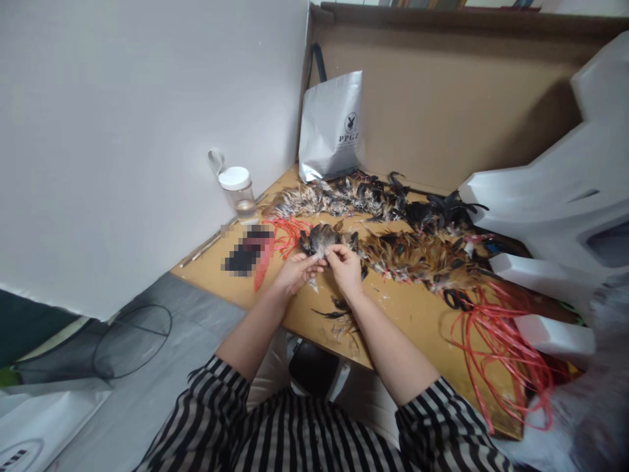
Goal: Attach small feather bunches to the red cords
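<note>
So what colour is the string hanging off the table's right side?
The string is bright pinkish red, clearest in the head view.

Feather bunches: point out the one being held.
The small dark feather bunch, pinched by the left hand and right hand; the larger mottled feather heaps lie on the yellow wooden table.

Small craft workshop: wooden desk (407, 328) bearing feather heaps (417, 255), red plastic strips (496, 341), black-handled scissors (458, 299); cardboard backing (442, 98); grey tiled floor (196, 328).
</note>
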A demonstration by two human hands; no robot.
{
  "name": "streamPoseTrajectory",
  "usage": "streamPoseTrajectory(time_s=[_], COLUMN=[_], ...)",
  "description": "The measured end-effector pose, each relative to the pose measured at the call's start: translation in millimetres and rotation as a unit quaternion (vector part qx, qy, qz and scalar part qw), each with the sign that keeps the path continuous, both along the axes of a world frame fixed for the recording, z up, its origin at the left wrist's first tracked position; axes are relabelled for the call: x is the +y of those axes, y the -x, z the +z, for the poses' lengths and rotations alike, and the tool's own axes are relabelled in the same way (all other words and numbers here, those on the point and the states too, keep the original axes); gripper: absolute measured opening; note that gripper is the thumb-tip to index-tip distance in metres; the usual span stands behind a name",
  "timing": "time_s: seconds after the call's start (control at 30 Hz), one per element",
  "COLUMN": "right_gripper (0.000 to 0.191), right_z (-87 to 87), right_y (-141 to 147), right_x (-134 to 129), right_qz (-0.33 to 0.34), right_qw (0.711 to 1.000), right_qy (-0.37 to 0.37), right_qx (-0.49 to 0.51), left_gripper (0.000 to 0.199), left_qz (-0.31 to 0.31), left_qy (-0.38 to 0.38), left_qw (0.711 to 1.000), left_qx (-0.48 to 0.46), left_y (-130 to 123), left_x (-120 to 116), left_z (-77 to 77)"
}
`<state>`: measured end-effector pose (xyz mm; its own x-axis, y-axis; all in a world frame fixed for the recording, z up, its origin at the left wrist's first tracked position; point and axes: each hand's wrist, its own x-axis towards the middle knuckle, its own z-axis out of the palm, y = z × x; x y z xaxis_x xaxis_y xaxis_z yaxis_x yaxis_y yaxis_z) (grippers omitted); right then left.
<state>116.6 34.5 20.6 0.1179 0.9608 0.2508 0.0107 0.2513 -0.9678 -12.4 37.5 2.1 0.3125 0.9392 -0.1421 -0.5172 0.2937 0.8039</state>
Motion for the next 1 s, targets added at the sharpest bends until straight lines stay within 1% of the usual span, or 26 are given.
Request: streamPoseTrajectory(time_s=[0.13, 0.3, 0.37, 0.53, 0.67, 0.77, 0.9, 1.0], right_gripper=[0.019, 0.02, 0.021, 0.027, 0.023, 0.02, 0.02, 0.021], right_z=[-3.9, -6.0, -5.1, -3.8, -5.0, -4.0, -1.0, 0.2], right_y=[1.0, 2.1, 0.8, -4.4, -5.0, -3.1, -0.2, -0.3], right_x=[0.1, -0.4, -0.5, 1.4, 2.8, 1.6, -0.4, -0.7], right_qz=[-0.016, -0.012, 0.002, 0.024, 0.014, 0.019, 0.033, 0.058], right_qw=[0.999, 0.998, 0.999, 0.998, 0.997, 0.999, 0.999, 0.995], right_qy=[-0.02, -0.027, -0.022, -0.003, -0.001, 0.002, 0.012, 0.032], right_qx=[-0.044, -0.048, -0.044, -0.061, -0.077, -0.05, 0.031, 0.08], left_gripper=[0.02, 0.017, 0.018, 0.022, 0.022, 0.023, 0.024, 0.024], left_qz=[-0.005, -0.004, 0.008, 0.07, 0.072, 0.071, 0.06, 0.05], left_qy=[-0.006, -0.024, -0.038, -0.087, -0.104, -0.105, -0.11, -0.118], left_qw=[1.0, 0.999, 0.999, 0.99, 0.985, 0.984, 0.983, 0.981], left_qx=[0.007, 0.025, 0.037, 0.088, 0.116, 0.128, 0.137, 0.147], left_y=[-1.1, -1.9, -2.0, -2.8, -4.6, -5.9, -6.1, -5.3], left_x=[-1.0, -1.5, -1.2, 1.6, 2.0, 0.5, -2.0, -4.1], left_z=[1.9, 1.3, 0.2, -4.3, -4.7, -2.6, 1.2, 3.8])
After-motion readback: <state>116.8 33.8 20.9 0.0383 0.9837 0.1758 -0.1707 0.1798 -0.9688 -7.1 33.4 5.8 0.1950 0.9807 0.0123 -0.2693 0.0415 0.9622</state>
